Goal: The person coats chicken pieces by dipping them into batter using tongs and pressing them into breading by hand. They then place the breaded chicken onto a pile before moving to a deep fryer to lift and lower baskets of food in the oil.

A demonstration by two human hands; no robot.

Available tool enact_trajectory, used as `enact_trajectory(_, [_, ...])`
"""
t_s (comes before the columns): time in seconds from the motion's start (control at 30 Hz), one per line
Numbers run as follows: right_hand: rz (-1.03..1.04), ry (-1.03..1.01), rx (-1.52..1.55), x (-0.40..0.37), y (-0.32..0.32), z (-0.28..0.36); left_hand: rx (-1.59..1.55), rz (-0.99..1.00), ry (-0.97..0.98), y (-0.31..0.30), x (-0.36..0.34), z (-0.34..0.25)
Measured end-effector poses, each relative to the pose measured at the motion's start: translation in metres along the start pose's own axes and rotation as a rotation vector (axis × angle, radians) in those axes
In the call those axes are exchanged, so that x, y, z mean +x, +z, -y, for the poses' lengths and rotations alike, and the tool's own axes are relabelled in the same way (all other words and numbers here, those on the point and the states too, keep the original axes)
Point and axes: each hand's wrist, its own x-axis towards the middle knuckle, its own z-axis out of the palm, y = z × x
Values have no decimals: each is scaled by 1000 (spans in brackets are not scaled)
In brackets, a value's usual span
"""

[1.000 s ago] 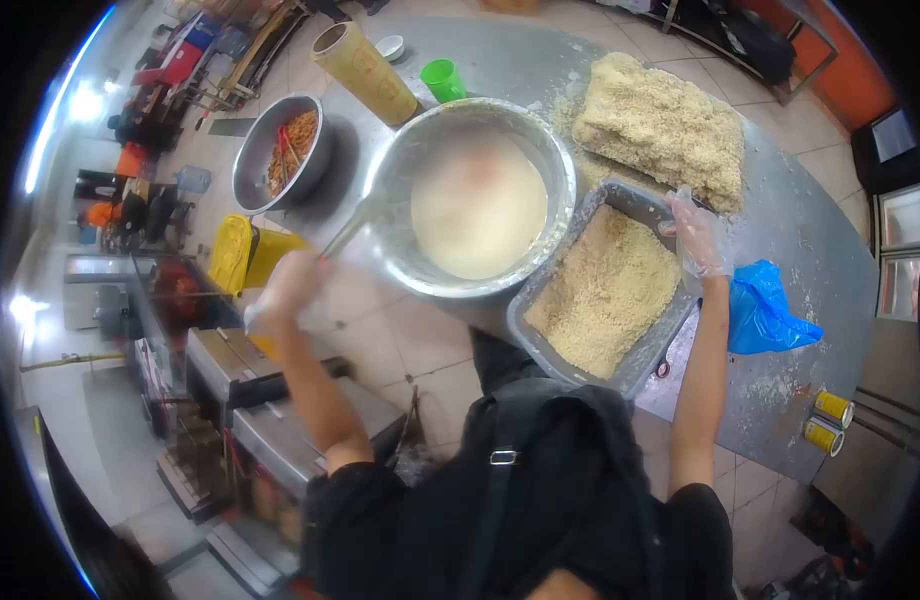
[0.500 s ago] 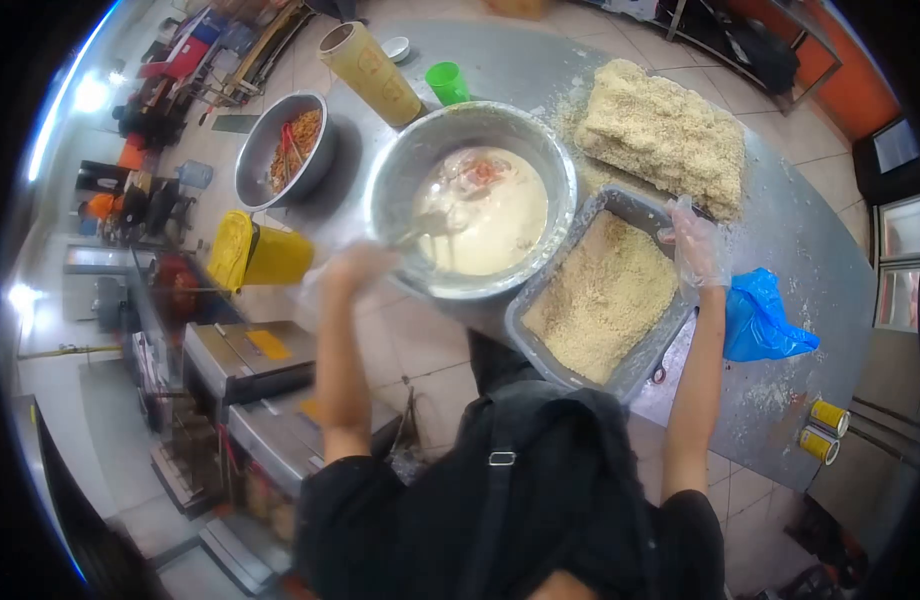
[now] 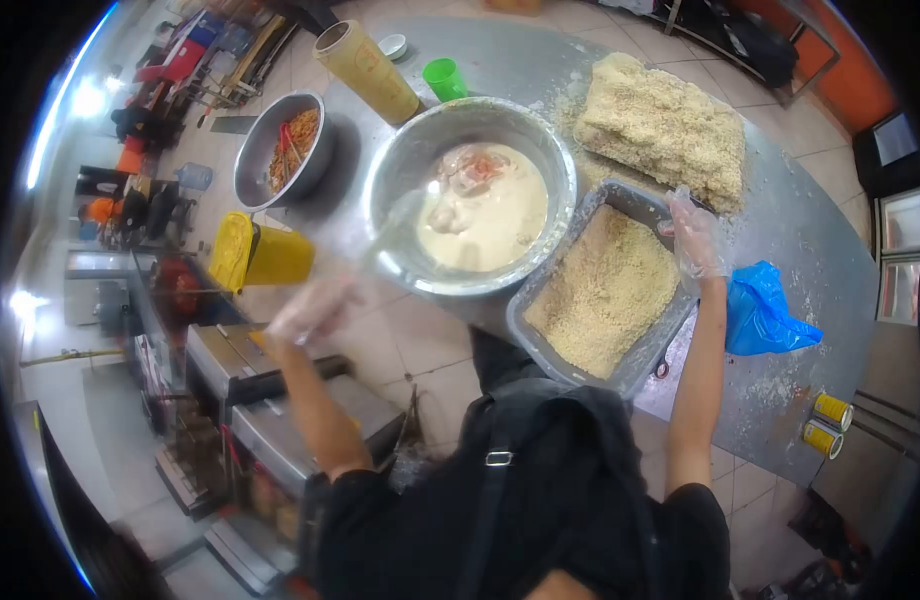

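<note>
Clear plastic gloves cover both hands. My left hand (image 3: 318, 305) is closed near the lower left of the metal bowl (image 3: 560, 150). From it a long utensil (image 3: 405, 222), smeared by motion, reaches over the bowl's left rim; its exact kind does not show. Pale, runny batter (image 3: 495, 225) with a reddish patch fills the bottom of the bowl. My right hand (image 3: 694, 242) grips the upper right rim of a grey plastic tub (image 3: 533, 338). Inside the tub lies a layer of pale yellow crumbs (image 3: 610, 300), browner toward the upper left.
Behind the tub, a crumb-covered block (image 3: 665, 130) lies on the metal table (image 3: 780, 400). A blue plastic bag (image 3: 768, 312) lies at right. Beyond the bowl stand a green cup (image 3: 444, 80) and a film roll (image 3: 368, 72). A food bowl (image 3: 325, 150) and yellow container (image 3: 280, 252) are leftward.
My left hand has moved down and left, away from the bowl. The utensil's end has lifted out of the batter. My right hand stays on the tub's rim.
</note>
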Motion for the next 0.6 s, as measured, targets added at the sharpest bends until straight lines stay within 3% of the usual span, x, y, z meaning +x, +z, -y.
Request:
enact_trajectory(0.07, [35,17,-27,-2,-5,19,17,-48,-79,8,9,-3])
enact_trajectory(0.17, [92,73,-97,-6,-12,37,-50,56,-96,9,55,22])
enact_trajectory(0.23, [89,33,15,-9,-8,27,-221,126,-276,12,70,10])
enact_trajectory(0.27, [-5,24,223,-13,1,18,-326,227,-279,10,74,6])
enact_trajectory(0.37, [-41,-179,-63,0,4,-30,-295,375,-311,7,81,-10])
enact_trajectory(0.43, [-31,-177,-16,-8,-1,-2,-297,422,-313,2,95,-11])
enact_trajectory(0.5, [8,89,-115,-6,0,6,-349,341,-358,2,121,0])
enact_trajectory(0.6, [-48,34,-34,-10,1,16,-405,509,-358,-8,148,9])
